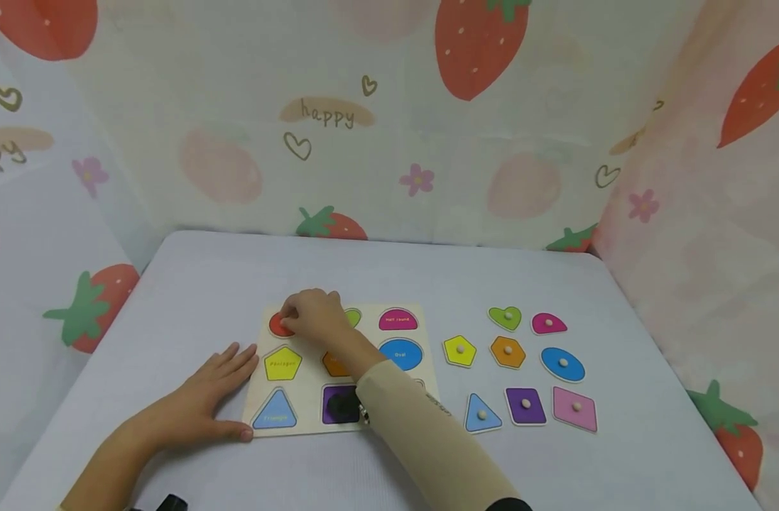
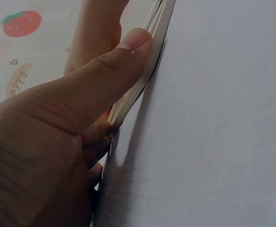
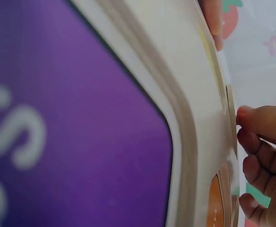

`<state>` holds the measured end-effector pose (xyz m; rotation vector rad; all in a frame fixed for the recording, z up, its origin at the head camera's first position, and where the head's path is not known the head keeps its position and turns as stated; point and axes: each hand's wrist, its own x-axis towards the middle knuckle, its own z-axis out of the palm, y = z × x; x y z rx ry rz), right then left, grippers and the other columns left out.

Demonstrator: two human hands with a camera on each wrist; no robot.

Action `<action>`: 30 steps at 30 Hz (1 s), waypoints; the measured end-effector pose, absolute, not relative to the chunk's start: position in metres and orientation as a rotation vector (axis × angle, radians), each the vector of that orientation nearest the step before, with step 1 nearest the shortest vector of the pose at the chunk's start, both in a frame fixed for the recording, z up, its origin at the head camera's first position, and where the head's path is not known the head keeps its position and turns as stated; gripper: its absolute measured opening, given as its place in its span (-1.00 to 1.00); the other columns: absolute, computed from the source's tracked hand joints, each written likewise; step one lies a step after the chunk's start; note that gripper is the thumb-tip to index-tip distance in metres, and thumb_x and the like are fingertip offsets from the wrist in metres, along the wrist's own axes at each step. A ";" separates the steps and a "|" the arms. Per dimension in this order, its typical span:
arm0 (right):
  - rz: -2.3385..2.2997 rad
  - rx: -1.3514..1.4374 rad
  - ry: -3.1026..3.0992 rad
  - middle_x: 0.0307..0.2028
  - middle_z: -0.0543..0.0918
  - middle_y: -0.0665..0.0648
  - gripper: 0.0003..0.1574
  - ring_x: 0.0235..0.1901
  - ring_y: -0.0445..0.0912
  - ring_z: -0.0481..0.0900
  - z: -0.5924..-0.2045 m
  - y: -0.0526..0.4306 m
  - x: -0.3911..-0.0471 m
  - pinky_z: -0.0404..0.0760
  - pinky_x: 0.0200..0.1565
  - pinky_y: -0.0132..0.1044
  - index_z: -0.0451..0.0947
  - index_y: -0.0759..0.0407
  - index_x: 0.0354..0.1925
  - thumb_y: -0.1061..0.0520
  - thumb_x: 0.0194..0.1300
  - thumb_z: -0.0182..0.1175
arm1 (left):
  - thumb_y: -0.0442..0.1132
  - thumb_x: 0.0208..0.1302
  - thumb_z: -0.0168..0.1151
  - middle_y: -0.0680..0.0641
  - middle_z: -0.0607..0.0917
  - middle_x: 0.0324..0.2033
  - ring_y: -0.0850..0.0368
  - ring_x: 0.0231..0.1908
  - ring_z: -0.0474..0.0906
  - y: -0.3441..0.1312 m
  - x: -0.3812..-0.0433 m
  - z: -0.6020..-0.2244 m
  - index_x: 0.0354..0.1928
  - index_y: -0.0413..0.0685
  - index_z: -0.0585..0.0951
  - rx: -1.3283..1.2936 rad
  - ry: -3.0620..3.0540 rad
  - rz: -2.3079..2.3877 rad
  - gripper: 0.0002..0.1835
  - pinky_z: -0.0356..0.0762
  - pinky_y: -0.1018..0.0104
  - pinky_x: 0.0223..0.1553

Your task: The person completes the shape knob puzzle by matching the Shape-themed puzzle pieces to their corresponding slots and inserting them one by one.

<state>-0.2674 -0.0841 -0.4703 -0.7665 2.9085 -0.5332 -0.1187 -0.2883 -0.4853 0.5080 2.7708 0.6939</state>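
Observation:
A pale puzzle board with printed coloured shapes lies flat on the table. My right hand reaches over its far left corner, fingers curled and pinching at a red round puzzle piece; the knob is hidden behind the fingers. The right wrist view has the thumb and fingertips close over the board. My left hand lies along the board's left edge with fingers spread, and its thumb rests against the board's side in the left wrist view.
Right of the board lie several knobbed pieces, among them a green heart, a magenta half round, a yellow pentagon, an orange hexagon, a blue oval, a blue triangle, a purple square and a pink rectangle.

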 end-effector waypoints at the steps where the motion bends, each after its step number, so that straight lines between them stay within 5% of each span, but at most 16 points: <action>1: -0.534 -0.767 2.916 -0.21 0.74 -0.24 -0.75 -0.14 -0.25 0.55 -0.471 -0.084 -0.268 0.45 0.21 -0.09 0.75 -0.19 -0.05 -0.19 0.41 0.30 | 0.52 -0.15 0.43 0.02 0.07 0.63 -0.20 0.62 -0.25 -0.288 -0.119 -0.485 0.61 0.10 0.17 0.509 2.773 0.694 0.30 -0.16 -0.35 0.53; 16: -0.518 -0.733 2.881 -0.10 0.76 -0.20 -0.72 -0.04 -0.21 0.58 -0.462 -0.082 -0.261 0.40 0.33 -0.01 0.73 -0.18 0.04 -0.15 0.43 0.29 | 0.50 -0.16 0.45 -0.02 0.09 0.62 -0.22 0.62 -0.23 -0.287 -0.119 -0.484 0.61 0.09 0.19 0.508 2.779 0.701 0.30 -0.13 -0.40 0.50; 24: -0.596 -0.776 2.807 -0.15 0.74 -0.20 -0.73 -0.09 -0.23 0.56 -0.455 -0.066 -0.255 0.45 0.24 -0.04 0.73 -0.16 0.00 -0.10 0.36 0.37 | 0.51 -0.13 0.44 0.00 0.08 0.63 -0.21 0.62 -0.24 -0.288 -0.117 -0.488 0.61 0.09 0.17 0.523 2.771 0.732 0.29 -0.37 -0.07 0.60; 30: -0.602 -0.864 2.829 -0.08 0.75 -0.15 -0.64 0.02 -0.19 0.60 -0.439 -0.043 -0.240 0.46 0.29 0.03 0.72 -0.14 0.11 -0.08 0.37 0.36 | 0.50 -0.15 0.45 0.01 0.10 0.62 -0.21 0.62 -0.23 -0.288 -0.118 -0.487 0.61 0.10 0.19 0.515 2.786 0.714 0.29 -0.18 -0.32 0.54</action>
